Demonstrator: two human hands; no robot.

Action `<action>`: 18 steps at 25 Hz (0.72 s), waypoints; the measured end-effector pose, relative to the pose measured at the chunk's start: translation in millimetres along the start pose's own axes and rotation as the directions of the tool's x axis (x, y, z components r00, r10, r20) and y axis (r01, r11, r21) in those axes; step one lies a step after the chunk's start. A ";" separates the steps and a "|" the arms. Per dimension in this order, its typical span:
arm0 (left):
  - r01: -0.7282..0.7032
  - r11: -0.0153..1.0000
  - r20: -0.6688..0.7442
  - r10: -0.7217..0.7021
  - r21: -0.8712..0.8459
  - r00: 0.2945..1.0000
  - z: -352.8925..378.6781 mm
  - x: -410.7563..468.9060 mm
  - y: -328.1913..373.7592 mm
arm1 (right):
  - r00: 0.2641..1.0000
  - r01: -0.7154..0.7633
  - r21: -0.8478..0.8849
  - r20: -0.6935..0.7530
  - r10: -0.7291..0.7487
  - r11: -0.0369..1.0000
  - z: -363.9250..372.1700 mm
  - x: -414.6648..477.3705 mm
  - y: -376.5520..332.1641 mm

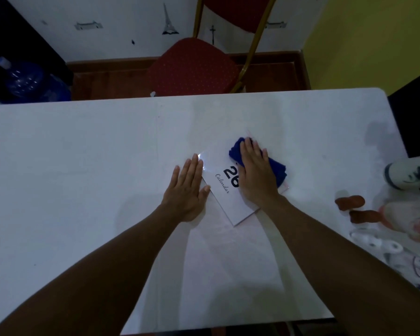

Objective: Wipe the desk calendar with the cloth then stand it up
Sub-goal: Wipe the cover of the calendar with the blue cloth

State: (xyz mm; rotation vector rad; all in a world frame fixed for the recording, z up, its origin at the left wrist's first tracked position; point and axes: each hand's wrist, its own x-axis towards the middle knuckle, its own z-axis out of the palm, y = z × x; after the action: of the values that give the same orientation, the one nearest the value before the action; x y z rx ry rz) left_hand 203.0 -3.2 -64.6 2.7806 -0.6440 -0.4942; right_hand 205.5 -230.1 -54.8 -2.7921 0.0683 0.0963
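A white desk calendar lies flat on the white table, turned at an angle, with "26" and "Calendar" printed on its cover. A blue cloth rests on the calendar's far right part. My right hand presses flat on the cloth, fingers together, and covers part of the print. My left hand lies flat on the table with its fingers apart, its thumb and forefinger touching the calendar's left edge.
A red chair stands beyond the table's far edge. At the right edge of the table are a pale bottle, two brown lumps and a patterned bag. A blue water jug sits on the floor at far left.
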 end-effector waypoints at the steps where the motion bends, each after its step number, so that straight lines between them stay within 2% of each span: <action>1: 0.004 1.000 0.000 -0.004 0.006 1.000 0.2 0.2 0.0 | 1.000 -0.004 -0.005 0.003 0.004 1.000 0.5 14.3 -5.2; 4: 0.010 1.000 0.005 -0.010 0.021 1.000 0.3 -0.8 0.3 | 0.999 0.030 -0.014 -0.018 -0.030 0.999 2.2 27.2 -13.5; 6: 0.001 1.000 0.012 -0.001 0.022 1.000 -0.4 -1.1 -0.5 | 0.989 0.146 0.011 0.000 -0.146 0.989 3.2 5.6 -14.8; 9: 0.011 1.000 0.043 -0.012 0.028 0.999 -1.3 0.2 -0.2 | 0.926 0.350 0.104 0.115 -0.360 0.931 2.8 -53.8 -4.9; 12: 0.017 1.000 0.042 -0.018 0.022 0.999 -2.3 0.7 0.3 | 0.860 0.455 0.127 0.191 -0.472 0.881 -6.6 -87.6 17.6; 14: 0.011 1.000 0.030 -0.011 0.010 0.999 -3.0 -0.3 -0.2 | 0.876 0.434 0.114 0.180 -0.448 0.894 -14.0 -76.3 27.2; 16: 0.000 1.000 0.017 0.000 -0.002 1.000 -4.7 -0.8 0.0 | 0.944 0.297 0.112 0.114 -0.310 0.948 -16.1 -41.4 23.3; 18: 0.000 1.000 0.022 0.001 -0.011 1.000 -5.3 -0.8 0.4 | 0.981 0.162 0.081 0.090 -0.169 0.983 -12.9 1.2 6.2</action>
State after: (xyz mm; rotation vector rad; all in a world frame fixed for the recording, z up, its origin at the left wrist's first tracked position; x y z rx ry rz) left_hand 204.2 -2.3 -59.4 2.7683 -0.6446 -0.5267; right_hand 207.1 -240.3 -44.9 -2.7030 -0.1810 0.1830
